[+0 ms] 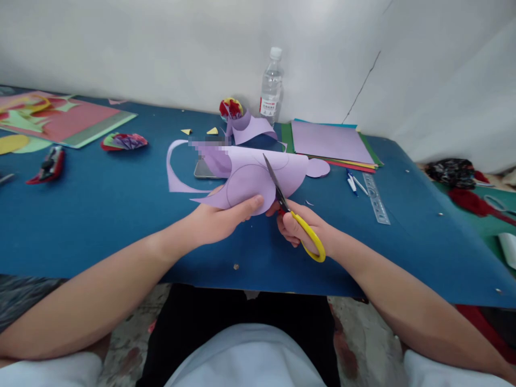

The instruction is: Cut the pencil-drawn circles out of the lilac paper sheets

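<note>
Scissors (302, 224) with yellow handles meet a purple paper sheet (258, 174) in the middle of the frame, seen from the wearer's own eye level looking down. The left hand (217, 220) pinches the sheet's lower edge, thumb on top and fingers curled beneath, and lifts it clear of the table. Just to its right, the right hand (300, 228) is closed around the scissor handles, with fingers through the loops. The blades are parted and point up and away across the paper, beside a circle drawn on it in pencil. The two hands are nearly touching, with the sheet above and between them.

Underneath lies a blue table (100, 215) that fills the width of the frame. A curled purple offcut (173, 172) rests left of the sheet. At upper centre a clear water bottle (271, 88) stands against a white wall (161, 43), and a stack of coloured paper (330, 142) topped in purple lies to its right. A clear ruler (377, 199) and pens (353, 183) lie right of the hands. At upper left are a pink sheet (68, 121) and a folded paper flower (124, 141).
</note>
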`<state>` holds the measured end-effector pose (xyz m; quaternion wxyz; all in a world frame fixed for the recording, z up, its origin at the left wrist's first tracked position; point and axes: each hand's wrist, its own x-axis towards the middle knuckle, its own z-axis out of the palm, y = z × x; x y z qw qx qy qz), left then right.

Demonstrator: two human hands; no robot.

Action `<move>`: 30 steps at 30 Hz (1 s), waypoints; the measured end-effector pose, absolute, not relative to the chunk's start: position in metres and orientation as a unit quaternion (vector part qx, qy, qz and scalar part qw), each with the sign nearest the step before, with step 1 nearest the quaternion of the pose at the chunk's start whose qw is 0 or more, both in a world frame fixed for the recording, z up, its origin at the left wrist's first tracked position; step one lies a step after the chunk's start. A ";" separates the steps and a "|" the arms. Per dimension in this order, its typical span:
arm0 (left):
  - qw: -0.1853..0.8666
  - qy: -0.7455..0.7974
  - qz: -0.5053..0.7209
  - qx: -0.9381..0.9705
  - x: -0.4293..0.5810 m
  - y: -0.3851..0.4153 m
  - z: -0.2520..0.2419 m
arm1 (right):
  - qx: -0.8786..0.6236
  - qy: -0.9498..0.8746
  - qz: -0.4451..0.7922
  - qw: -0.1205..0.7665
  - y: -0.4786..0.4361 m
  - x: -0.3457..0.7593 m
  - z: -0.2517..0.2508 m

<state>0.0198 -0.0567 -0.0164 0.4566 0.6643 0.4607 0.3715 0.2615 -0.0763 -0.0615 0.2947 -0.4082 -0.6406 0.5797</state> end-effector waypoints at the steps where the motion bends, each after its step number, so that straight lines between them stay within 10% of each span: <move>1: 0.454 0.463 0.370 0.666 0.020 -0.057 -0.016 | -0.405 -0.640 0.584 0.293 -0.076 0.262 -0.062; 30: 0.455 0.478 0.357 0.660 0.019 -0.055 -0.014 | -0.395 -0.636 0.580 0.320 -0.076 0.259 -0.068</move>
